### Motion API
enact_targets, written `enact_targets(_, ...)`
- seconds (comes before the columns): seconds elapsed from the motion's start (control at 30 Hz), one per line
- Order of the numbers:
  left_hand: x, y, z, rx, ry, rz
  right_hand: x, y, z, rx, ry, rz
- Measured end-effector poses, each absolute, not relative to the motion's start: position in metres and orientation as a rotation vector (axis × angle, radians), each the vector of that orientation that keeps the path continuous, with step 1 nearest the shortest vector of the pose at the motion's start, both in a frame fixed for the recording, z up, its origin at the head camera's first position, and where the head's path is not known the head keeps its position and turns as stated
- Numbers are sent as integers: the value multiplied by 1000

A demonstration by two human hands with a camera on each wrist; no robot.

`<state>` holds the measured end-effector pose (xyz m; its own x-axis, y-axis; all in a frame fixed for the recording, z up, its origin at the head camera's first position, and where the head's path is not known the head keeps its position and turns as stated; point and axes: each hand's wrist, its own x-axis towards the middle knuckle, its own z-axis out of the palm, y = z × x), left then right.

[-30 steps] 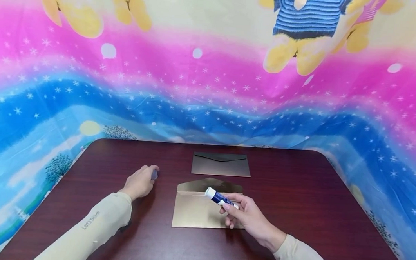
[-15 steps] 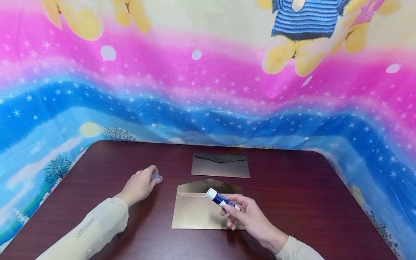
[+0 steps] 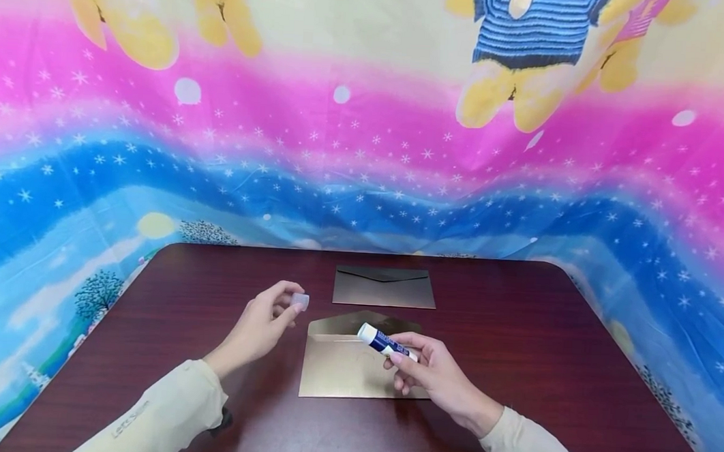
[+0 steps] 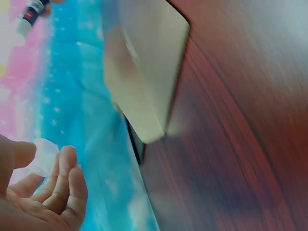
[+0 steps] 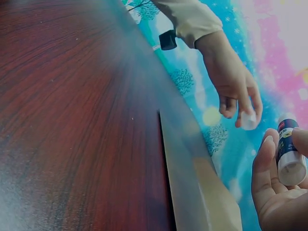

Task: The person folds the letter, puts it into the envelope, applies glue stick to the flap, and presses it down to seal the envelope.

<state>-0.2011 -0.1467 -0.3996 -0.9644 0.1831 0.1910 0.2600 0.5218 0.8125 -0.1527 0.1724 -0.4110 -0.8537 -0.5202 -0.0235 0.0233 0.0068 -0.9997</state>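
Note:
My left hand (image 3: 263, 321) pinches a small translucent cap (image 3: 299, 301) between thumb and fingers, above the table just left of the near envelope. In the left wrist view the cap (image 4: 44, 156) shows pale beside the thumb. My right hand (image 3: 437, 377) grips a blue and white glue stick (image 3: 383, 340), its white end tilted up and left. Beneath the glue stick lies a gold envelope (image 3: 336, 369) with its flap opened away from me. The right wrist view shows the glue stick (image 5: 288, 144) between my thumb and fingers, with the left hand (image 5: 231, 79) beyond it.
A darker, closed envelope (image 3: 385, 293) lies farther back, behind the gold one. Both rest on a dark red-brown wooden table (image 3: 517, 316). A colourful printed cloth (image 3: 366, 151) hangs behind the table and along its sides.
My left hand has come to the right with the cap, turning so that the cap shows more fully near the gold envelope's corner. The right hand and glue stick have hardly moved.

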Motion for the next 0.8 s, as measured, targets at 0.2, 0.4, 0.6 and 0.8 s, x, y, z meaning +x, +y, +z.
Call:
enact_targets(0.2, -185, -136, -393, -535, -2583, -1648, -154, 171, -408, -554, 1958, -1874)
enact_targets(0.4, -169, -124, -390, -692, -2567, -1719, -156, 170, -405, -625, 2042, -1827)
enact_targets(0.6, -157, -114, -386, -759, -2564, -1746, -155, 168, -402, -687, 2039, -1809)
enact_targets(0.8, -152, -109, -385, -794, -2552, -1778, -152, 165, -400, -773, 2038, -1751)
